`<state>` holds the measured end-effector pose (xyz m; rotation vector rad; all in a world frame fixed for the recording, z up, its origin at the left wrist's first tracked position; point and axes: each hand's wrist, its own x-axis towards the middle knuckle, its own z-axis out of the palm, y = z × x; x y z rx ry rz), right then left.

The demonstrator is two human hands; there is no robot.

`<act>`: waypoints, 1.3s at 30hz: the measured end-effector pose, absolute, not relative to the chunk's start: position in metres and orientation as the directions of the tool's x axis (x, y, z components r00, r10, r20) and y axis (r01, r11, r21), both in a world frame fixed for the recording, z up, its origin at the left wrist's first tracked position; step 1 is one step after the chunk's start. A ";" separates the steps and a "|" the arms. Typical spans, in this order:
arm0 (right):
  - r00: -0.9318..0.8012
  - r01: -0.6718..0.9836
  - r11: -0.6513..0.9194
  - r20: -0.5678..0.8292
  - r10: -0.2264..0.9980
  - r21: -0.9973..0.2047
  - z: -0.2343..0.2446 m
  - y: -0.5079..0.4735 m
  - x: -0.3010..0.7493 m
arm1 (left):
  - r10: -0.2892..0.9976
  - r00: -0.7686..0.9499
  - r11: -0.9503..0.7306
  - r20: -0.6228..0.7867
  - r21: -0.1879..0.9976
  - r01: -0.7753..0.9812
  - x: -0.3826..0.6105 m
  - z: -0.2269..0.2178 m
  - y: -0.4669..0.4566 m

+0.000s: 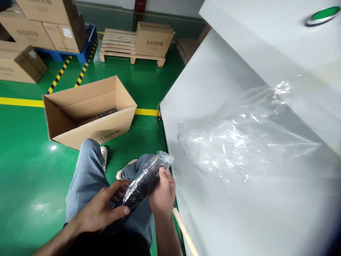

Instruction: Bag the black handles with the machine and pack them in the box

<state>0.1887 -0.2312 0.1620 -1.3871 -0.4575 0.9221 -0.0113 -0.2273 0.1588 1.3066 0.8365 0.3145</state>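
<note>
Holding the wrapped black item (141, 190) above the legs (85, 181) calls for firm two-sided support, as slick film (137, 181) may slip: left hand (102, 209) curled round its lower part, right hand (163, 193) closed on its upper end. Glare blurs its shape; some fingers are hidden.

The grey worktop (239, 209) carries crumpled clear plastic (229, 142). On the green floor (23, 149) stand an open carton (106, 124), a wooden pallet (117, 41) and a blue pallet (86, 49)

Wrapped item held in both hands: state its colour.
The wrapped item is black, under clear, shiny plastic; the head view shows it best.
</note>
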 end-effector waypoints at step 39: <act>0.494 -0.026 -0.153 -0.145 0.857 -0.988 0.149 -0.256 0.177 | 0.924 0.380 -0.308 0.050 0.687 0.659 0.003 0.149 -0.236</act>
